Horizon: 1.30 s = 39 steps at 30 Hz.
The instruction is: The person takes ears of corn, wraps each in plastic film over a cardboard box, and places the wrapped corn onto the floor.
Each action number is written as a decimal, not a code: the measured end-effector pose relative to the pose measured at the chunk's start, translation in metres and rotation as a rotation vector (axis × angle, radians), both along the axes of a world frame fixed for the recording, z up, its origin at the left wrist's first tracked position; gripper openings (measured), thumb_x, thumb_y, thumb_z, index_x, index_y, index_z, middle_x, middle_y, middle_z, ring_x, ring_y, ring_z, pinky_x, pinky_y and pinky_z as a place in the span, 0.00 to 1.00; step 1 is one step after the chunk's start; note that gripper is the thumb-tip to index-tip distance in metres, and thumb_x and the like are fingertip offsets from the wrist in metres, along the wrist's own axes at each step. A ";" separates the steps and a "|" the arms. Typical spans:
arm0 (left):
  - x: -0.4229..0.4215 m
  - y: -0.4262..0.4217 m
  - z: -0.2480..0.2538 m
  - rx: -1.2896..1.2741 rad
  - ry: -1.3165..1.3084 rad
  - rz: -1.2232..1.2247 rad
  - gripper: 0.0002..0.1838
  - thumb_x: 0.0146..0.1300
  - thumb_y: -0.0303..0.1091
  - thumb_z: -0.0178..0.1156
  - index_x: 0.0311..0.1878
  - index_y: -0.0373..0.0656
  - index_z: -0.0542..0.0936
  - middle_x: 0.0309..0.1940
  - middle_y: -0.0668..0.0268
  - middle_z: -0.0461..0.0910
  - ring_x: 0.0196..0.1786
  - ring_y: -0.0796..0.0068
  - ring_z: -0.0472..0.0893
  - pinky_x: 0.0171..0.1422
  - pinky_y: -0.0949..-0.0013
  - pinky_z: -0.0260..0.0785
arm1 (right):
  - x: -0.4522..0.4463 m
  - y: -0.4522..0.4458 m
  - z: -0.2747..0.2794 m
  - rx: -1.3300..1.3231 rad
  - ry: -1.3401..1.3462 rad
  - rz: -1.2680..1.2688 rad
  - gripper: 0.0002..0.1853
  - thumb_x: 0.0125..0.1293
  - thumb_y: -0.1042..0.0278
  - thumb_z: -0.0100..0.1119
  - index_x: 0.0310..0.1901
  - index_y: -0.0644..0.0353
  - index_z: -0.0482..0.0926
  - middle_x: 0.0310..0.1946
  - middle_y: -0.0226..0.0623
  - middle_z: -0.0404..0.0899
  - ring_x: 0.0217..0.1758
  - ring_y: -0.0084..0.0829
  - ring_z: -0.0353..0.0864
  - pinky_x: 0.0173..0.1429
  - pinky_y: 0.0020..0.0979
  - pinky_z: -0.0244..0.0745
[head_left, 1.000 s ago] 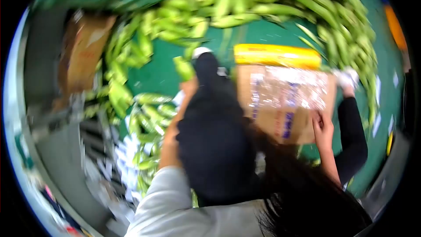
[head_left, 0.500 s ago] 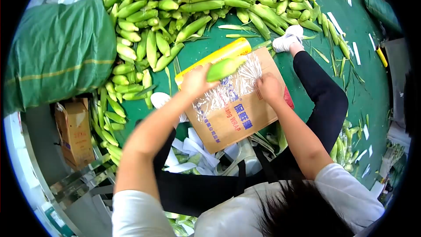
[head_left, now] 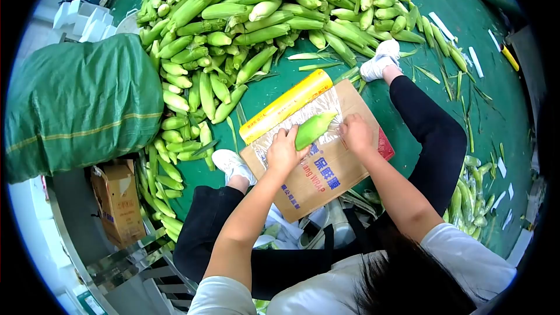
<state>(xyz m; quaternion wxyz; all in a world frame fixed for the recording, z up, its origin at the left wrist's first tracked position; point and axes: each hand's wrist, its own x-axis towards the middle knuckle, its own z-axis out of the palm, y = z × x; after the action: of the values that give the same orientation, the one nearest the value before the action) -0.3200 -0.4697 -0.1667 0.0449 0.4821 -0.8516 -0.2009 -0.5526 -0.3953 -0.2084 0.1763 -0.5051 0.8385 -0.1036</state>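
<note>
My left hand (head_left: pixel 284 150) is closed around the base of a green ear of corn (head_left: pixel 315 129), held tilted just over the cardboard. Beneath it, clear plastic wrap (head_left: pixel 269 138) stretches across a printed cardboard sheet (head_left: pixel 291 198) at my lap. A roll of film with a yellow printed tube (head_left: pixel 287 107) lies along the sheet's far edge. My right hand (head_left: pixel 357 133) has its fingers curled at the right edge of the wrap, pinching it; the fingertips are partly hidden.
A large pile of corn ears (head_left: pixel 233 29) covers the green floor (head_left: pixel 496 116) ahead. At left are a green woven sack (head_left: pixel 87 99) and a cardboard box (head_left: pixel 116 204). Wrapped ears (head_left: pixel 469 195) lie at right, with husk scraps and white strips around.
My left hand has brought the ear closer to the cardboard and slightly toward me. My right hand stays at the wrap's right edge. The view has shifted a little.
</note>
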 end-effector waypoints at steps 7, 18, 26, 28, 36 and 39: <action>0.005 -0.020 -0.019 0.169 0.003 -0.119 0.40 0.48 0.47 0.76 0.66 0.51 0.73 0.47 0.48 0.78 0.51 0.45 0.81 0.54 0.50 0.77 | -0.014 -0.001 0.022 -0.337 -1.377 -0.448 0.16 0.75 0.60 0.56 0.59 0.56 0.80 0.61 0.34 0.78 0.65 0.26 0.73 0.67 0.34 0.66; 0.060 0.052 -0.048 -0.373 0.218 -0.447 0.33 0.55 0.54 0.69 0.62 0.49 0.76 0.54 0.62 0.76 0.63 0.63 0.72 0.72 0.52 0.60 | 0.028 -0.035 0.046 -0.221 -0.063 0.852 0.39 0.57 0.51 0.73 0.71 0.44 0.69 0.71 0.39 0.67 0.64 0.48 0.73 0.68 0.47 0.67; 0.084 0.062 -0.050 -0.246 0.148 0.228 0.08 0.61 0.33 0.65 0.42 0.44 0.80 0.46 0.61 0.78 0.53 0.55 0.74 0.61 0.53 0.65 | 0.033 -0.047 0.037 -0.278 -0.086 0.796 0.41 0.55 0.51 0.74 0.72 0.36 0.69 0.67 0.32 0.72 0.66 0.39 0.72 0.63 0.44 0.68; 0.093 0.046 -0.049 -0.282 0.260 0.079 0.07 0.63 0.30 0.63 0.42 0.43 0.78 0.43 0.60 0.79 0.54 0.53 0.76 0.61 0.50 0.66 | 0.033 -0.043 0.035 -0.304 -0.126 0.767 0.40 0.54 0.52 0.74 0.71 0.36 0.71 0.61 0.28 0.75 0.65 0.38 0.72 0.62 0.44 0.67; 0.121 0.024 0.029 0.086 0.203 -0.345 0.06 0.70 0.30 0.58 0.44 0.42 0.72 0.32 0.52 0.79 0.37 0.47 0.82 0.39 0.53 0.75 | 0.007 -0.029 0.059 -0.053 -0.157 0.971 0.38 0.55 0.55 0.74 0.69 0.31 0.72 0.59 0.33 0.76 0.64 0.40 0.72 0.65 0.46 0.66; 0.104 0.017 0.017 0.257 0.272 -0.288 0.06 0.70 0.31 0.58 0.45 0.43 0.72 0.31 0.52 0.79 0.38 0.46 0.82 0.41 0.51 0.75 | 0.002 -0.013 0.075 0.105 -0.199 1.070 0.37 0.56 0.55 0.74 0.69 0.30 0.72 0.58 0.34 0.76 0.65 0.40 0.71 0.67 0.47 0.66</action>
<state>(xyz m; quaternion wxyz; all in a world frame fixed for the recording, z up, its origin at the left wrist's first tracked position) -0.2156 -0.4524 -0.1496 0.0686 0.3259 -0.8651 -0.3751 -0.5502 -0.4088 -0.1334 0.3079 -0.8395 0.4476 -0.0046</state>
